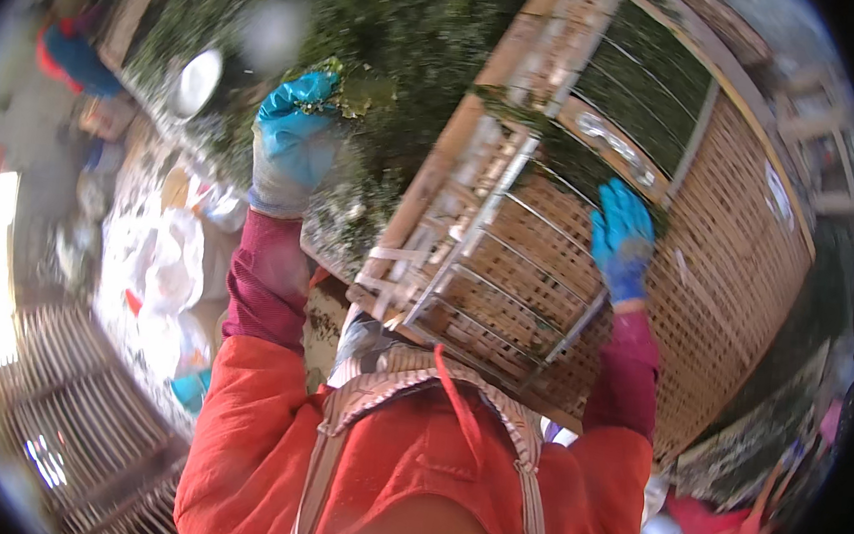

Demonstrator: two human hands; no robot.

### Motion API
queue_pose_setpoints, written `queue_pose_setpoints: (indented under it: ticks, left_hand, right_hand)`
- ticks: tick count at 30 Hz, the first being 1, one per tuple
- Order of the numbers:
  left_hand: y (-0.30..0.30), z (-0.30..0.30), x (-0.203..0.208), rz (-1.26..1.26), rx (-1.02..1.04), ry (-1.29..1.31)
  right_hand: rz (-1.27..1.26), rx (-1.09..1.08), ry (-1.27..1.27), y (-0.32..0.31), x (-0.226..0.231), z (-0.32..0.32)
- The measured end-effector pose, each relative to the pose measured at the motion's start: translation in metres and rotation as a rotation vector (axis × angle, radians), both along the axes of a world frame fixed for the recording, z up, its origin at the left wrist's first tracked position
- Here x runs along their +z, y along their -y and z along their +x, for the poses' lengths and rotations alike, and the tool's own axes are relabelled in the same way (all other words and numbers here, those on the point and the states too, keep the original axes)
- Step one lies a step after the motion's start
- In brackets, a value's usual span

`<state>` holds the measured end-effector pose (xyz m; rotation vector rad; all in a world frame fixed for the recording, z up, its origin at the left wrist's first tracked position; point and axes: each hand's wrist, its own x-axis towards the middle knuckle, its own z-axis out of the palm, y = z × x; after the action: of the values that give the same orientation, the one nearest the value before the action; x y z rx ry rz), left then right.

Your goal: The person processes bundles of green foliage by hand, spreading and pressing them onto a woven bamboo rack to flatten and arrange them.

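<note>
My left hand, in a blue-and-white glove, is closed on a clump of wet green leaves above a large heap of the same greens. On the right, my right hand, gloved in blue, lies palm down with its fingers stretched out, at the edge of a metal frame with thin crossbars. This frame rests on a woven bamboo mat. Just beyond my right fingers is a wooden board with a metal handle. Dark green matter fills the frame's far part; its near part shows mostly bare weave.
A wooden beam separates the heap from the mat. A white bowl sits at the heap's left edge. Another person is at the far left. Slatted racks stand at lower left, and white plastic bags lie beside me.
</note>
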<state>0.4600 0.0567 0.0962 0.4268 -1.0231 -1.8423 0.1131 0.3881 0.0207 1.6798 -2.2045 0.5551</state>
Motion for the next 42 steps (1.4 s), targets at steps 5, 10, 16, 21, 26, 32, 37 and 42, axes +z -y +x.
queue_pose_setpoints:
  ticks: [5, 10, 16, 21, 26, 32, 37, 42]
  left_hand:
    - [-0.073, -0.146, 0.043, -0.530, -0.340, 0.039]
    - [-0.115, -0.254, -0.026, -0.708, -0.616, 0.583]
    - [-0.088, -0.194, -0.058, -1.333, 0.095, 0.587]
    - [-0.116, -0.199, -0.047, -1.834, -0.233, 0.974]
    - [-0.085, -0.191, -0.047, -1.688, -0.482, 1.171]
    - [-0.030, -0.170, -0.059, -0.918, -0.269, 0.622]
    - [-0.042, -0.196, -0.061, -1.534, -0.362, 1.186]
    - [-0.060, -0.235, -0.031, -1.524, -0.381, 1.454]
  right_hand:
    - [-0.009, 0.022, 0.031, -0.001, -0.012, -0.010]
    - [0.116, -0.044, 0.093, -0.030, -0.033, -0.016]
    - [-0.101, -0.264, 0.046, -0.076, 0.010, -0.007]
    - [0.025, -0.022, -0.003, -0.002, 0.016, 0.010]
    - [0.034, 0.004, 0.098, 0.005, 0.021, 0.005]
    - [-0.111, 0.014, 0.287, 0.028, 0.011, 0.006]
    - [-0.126, 0.179, 0.162, 0.082, 0.002, 0.030]
    - [-0.060, 0.075, 0.184, 0.100, -0.009, 0.041]
